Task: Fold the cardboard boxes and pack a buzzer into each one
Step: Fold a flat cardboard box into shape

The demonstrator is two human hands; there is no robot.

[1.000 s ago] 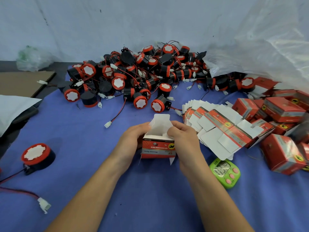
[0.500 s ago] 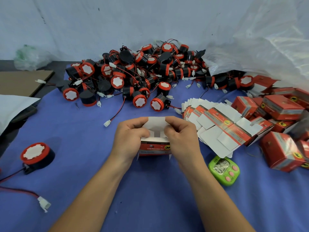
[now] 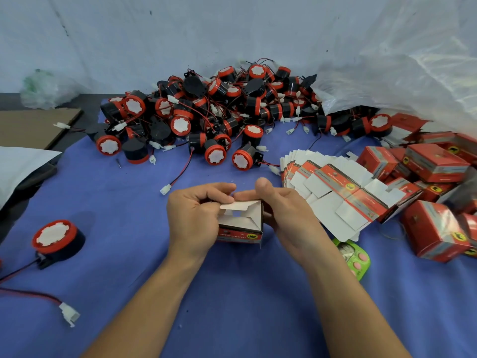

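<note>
Table [image 3: 232, 306], blue cover. Buzzer pile [image 3: 206, 112] beyond hands. Box [image 3: 241, 228] mid-table, open end up, between left hand [image 3: 192, 215] and right hand [image 3: 286, 213]; both grips pinch its top flap [image 3: 238, 205]. Lone buzzer [image 3: 55, 240] well left, nearer left hand.

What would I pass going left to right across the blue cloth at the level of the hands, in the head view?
In order: lone buzzer → left hand → half-folded box → right hand → green timer → closed red box.
</note>
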